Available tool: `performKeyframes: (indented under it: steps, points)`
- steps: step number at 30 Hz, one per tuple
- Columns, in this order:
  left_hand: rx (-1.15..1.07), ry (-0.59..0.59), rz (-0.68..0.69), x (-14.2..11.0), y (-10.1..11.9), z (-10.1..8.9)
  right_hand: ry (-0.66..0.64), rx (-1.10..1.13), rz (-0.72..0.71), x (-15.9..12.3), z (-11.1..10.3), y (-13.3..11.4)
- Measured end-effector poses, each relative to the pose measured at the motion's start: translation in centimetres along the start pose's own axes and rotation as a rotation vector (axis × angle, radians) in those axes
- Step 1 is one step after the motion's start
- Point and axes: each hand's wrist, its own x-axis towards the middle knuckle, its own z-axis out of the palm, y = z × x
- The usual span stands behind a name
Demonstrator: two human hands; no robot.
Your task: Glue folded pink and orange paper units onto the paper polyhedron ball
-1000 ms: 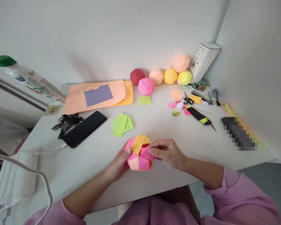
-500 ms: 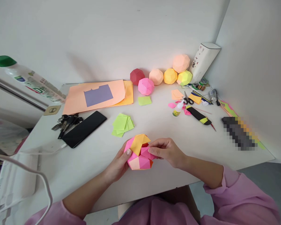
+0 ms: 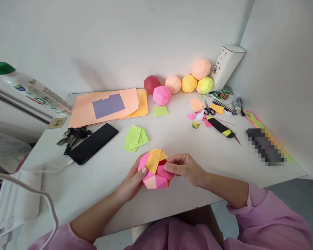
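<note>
A many-faced paper ball (image 3: 153, 165) in pink, yellow and peach, with a gap on its right side, is held above the table's front part. My left hand (image 3: 133, 180) wraps round its left side, thumb on the front face. My right hand (image 3: 184, 168) pinches a pink paper flap (image 3: 164, 171) at the gap between thumb and fingers. Some fingertips of both hands are hidden behind the paper. Just beyond the ball lies a pile of green paper squares (image 3: 136, 138).
Finished-looking paper balls (image 3: 162, 95) sit by the wall. Glue bottle (image 3: 197, 120), scissors (image 3: 209, 108) and cutter (image 3: 221, 127) lie right. Phone (image 3: 94, 143), keys (image 3: 72, 137) and peach sheets (image 3: 104, 121) lie left; a white cable (image 3: 48, 199) arcs at front left.
My right fingers have shifted slightly on the pink flap, which now tilts a little differently at the gap. The left hand keeps its hold. The whole view has shifted slightly.
</note>
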Motion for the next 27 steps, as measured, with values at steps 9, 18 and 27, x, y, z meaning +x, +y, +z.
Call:
performKeyframes:
  steps: [9, 18, 27]
  points:
    - [0.006, -0.046, -0.009, 0.07, -0.15, -0.31, 0.004, -0.036, -0.027, -0.04, -0.2, 0.06]
    - [0.02, -0.028, 0.085, 0.16, -0.02, -0.13, 0.048, 0.009, 0.002, -0.17, -0.17, -0.24]
    - [0.052, -0.049, 0.082, 0.17, -0.15, -0.3, 0.029, -0.033, 0.024, -0.1, -0.45, -0.33]
